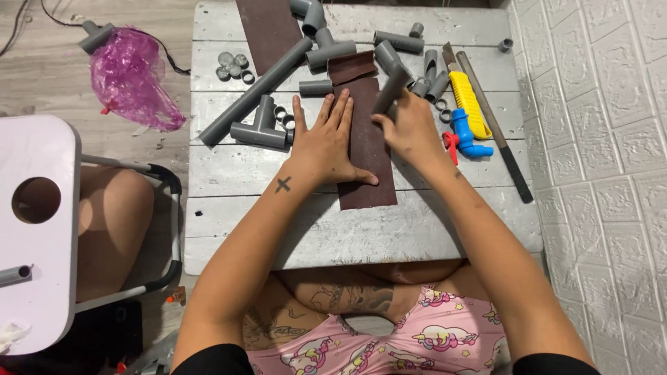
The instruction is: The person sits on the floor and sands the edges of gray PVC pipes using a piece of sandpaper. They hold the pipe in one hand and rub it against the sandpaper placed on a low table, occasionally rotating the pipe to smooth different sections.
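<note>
Left hand (325, 142) is lying flat, fingers spread, pressing the brown sandpaper strip (366, 149) onto the grey bench (361, 229). Right hand (410, 128) is closing around a short grey pipe (390, 90), its lower end seemingly touching the strip. Yellow-handled saw (467, 103) and blue valve (464, 133) are lying just beside.

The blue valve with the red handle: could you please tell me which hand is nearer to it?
Right. The right hand is just left of the blue valve; the left hand lies farther left, across the sandpaper strip.
</note>
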